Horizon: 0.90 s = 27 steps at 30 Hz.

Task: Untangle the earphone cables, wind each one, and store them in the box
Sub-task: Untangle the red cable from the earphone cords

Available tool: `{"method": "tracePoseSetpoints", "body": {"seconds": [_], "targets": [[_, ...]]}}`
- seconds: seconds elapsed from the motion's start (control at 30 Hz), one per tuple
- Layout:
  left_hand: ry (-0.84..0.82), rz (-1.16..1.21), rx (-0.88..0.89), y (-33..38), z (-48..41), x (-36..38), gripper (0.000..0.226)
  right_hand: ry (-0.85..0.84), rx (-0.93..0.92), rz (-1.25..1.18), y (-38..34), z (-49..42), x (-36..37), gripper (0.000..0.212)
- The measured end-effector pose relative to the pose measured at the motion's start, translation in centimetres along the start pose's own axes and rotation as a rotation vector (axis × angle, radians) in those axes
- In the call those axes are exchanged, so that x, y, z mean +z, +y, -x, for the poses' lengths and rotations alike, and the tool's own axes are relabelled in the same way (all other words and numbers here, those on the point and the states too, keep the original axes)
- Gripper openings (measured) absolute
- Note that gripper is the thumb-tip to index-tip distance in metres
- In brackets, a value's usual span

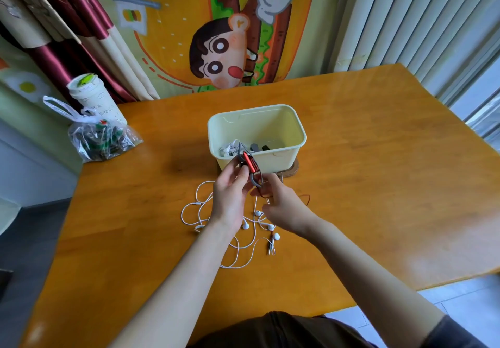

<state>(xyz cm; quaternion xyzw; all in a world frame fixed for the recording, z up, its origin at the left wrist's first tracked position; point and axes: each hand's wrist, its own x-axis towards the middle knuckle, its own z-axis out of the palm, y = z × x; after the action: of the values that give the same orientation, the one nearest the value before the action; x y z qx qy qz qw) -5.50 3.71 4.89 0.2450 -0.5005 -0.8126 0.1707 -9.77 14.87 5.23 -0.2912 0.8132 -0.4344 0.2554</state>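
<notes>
Shirt: a dark shirt (284, 328) fills the bottom edge, and two bare forearms reach forward from it over the table.
Table: an orange-brown wooden table (378, 185) with a glossy top that catches pale window glare on its right side and near its front edge.
White earphones: a loose tangle of white earphones (245, 225) lies on the table under the wrists, its loops spreading to the left and toward the person.
Left hand: the left hand (228, 201) has its fingers curled round a grey winder (254, 181), held tilted just above the table in front of the box.
Red cable: the red cable (250, 163) is wrapped in tight turns on the winder; a thin red strand trails over the table to the right.
Right hand: the right hand (284, 207) pinches the red cable at the winder's lower end, with the other fingers loosely bent.
Box: a cream box (278, 161) stands open mid-table on a brown board (295, 169); coiled earphones (228, 149) and some dark items lie inside.
Left corner: a clear plastic bag (100, 139) with dark contents, and behind it a lidded paper cup (86, 90).
Floor: pale tiles (473, 301) on the right.
Backdrop: a cartoon burger cloth (216, 50) hangs behind the table, with a maroon and cream curtain (81, 1) on the left and white vertical blinds (392, 17) on the right.
</notes>
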Motion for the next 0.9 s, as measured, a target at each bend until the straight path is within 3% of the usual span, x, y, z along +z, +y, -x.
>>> {"method": "tracePoseSetpoints", "body": {"seconds": [0.17,0.4,0.6,0.77,0.9], "targets": [[0.035,-0.064,0.036,-0.1,-0.2,-0.6,0.027,0.097,-0.044,0.202,0.4,0.0,0.2,0.028],[0.165,-0.268,0.082,-0.3,-0.3,-0.5,0.029,0.173,-0.179,0.375,0.5,0.8,-0.3,0.026],[0.101,-0.586,0.209,-0.1,-0.3,-0.8,0.033,0.198,-0.178,0.429,0.1,1.1,-0.7,0.026],[0.202,-0.367,0.047,-0.1,-0.5,-0.9,0.032,0.205,-0.128,0.423,0.6,1.2,-0.8,0.025],[0.279,-0.368,0.014,-0.5,-0.2,-0.9,0.035,0.200,-0.142,0.427,0.5,1.5,-0.4,0.025]]}}
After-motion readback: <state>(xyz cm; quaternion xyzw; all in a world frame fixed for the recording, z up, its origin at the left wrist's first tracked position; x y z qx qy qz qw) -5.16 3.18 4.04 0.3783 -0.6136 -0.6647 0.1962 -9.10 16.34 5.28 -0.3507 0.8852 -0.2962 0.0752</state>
